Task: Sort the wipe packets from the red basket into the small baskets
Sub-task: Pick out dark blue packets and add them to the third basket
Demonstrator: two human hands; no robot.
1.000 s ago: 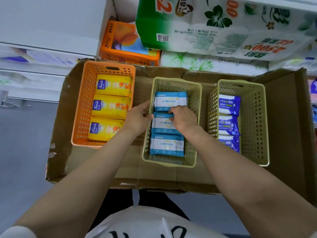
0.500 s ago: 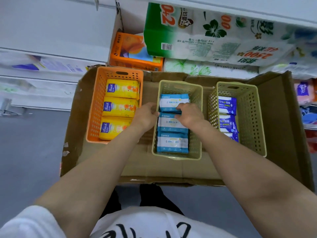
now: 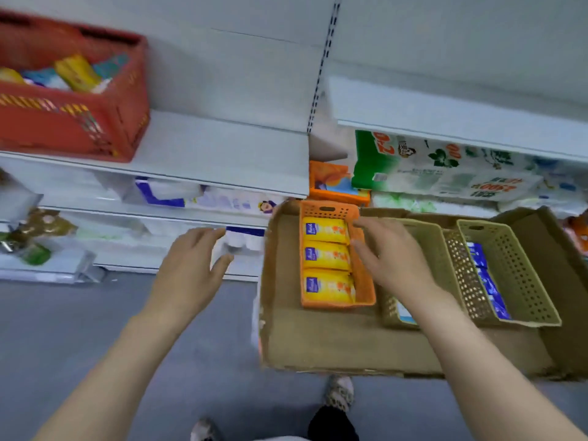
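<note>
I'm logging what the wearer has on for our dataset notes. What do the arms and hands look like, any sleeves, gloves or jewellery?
Both forearms are bare to the frame's lower edge, with no sleeves in view. The left hand and right hand wear no gloves, and no watch, ring or bracelet shows, though the frame is somewhat blurred.

The whole view is smeared by motion blur. The red basket (image 3: 73, 100) is cut by the left edge, and the packets inside it are only streaks of yellow, blue and white. The right hand (image 3: 394, 262) and its forearm cover most of the middle beige basket (image 3: 426, 246), so only a corner of one white-and-blue packet (image 3: 403, 313) shows. The blue packets (image 3: 488, 281) in the far beige basket (image 3: 521, 281) sit half behind its wall, with unreadable print. The cardboard tray (image 3: 318, 342) runs off the right edge.
</note>
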